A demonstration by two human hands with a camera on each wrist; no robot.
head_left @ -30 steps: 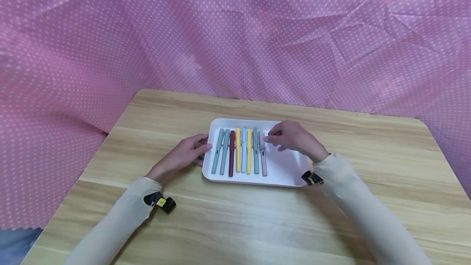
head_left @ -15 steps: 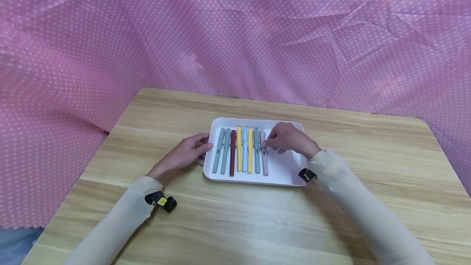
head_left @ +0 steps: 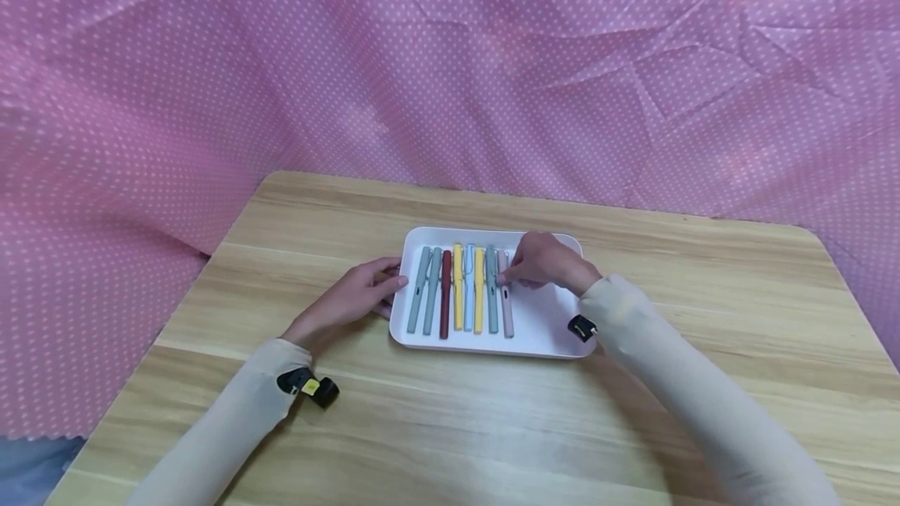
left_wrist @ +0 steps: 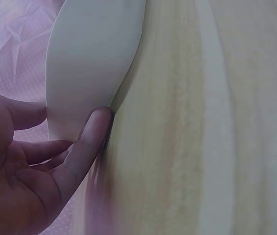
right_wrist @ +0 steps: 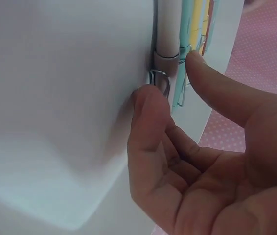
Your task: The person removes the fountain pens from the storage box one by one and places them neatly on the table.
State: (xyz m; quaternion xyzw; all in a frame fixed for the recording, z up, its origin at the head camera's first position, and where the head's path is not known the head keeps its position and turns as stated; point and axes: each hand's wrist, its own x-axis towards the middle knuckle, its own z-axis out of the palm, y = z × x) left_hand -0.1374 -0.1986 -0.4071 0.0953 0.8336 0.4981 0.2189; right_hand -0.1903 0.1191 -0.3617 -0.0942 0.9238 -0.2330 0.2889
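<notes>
A white tray (head_left: 548, 334) on the table holds a row of pens side by side. At its left end my left hand (head_left: 355, 291) grips the tray, thumb at the rim and fingers against the outer wall in the left wrist view. My right hand (head_left: 544, 262) reaches over the tray and pinches the pale pink pen (head_left: 507, 311) at the right end of the row. In the right wrist view its index finger (right_wrist: 150, 110) lies by the metal clip (right_wrist: 161, 81), the thumb on the other side. A grey-green pen (head_left: 492, 299) lies just left of it.
Left along the row come a yellow pen (head_left: 480, 295), a light blue pen (head_left: 469, 295), another yellow pen (head_left: 458, 295), a dark red pen (head_left: 445, 303) and two grey-green pens. The wooden table (head_left: 450, 420) extends around the tray. Behind hangs a pink dotted cloth (head_left: 450, 84).
My right hand has moved left and slightly down, from beside the pale pink pen's cap onto the pen. The left hand has kept its place at the tray.
</notes>
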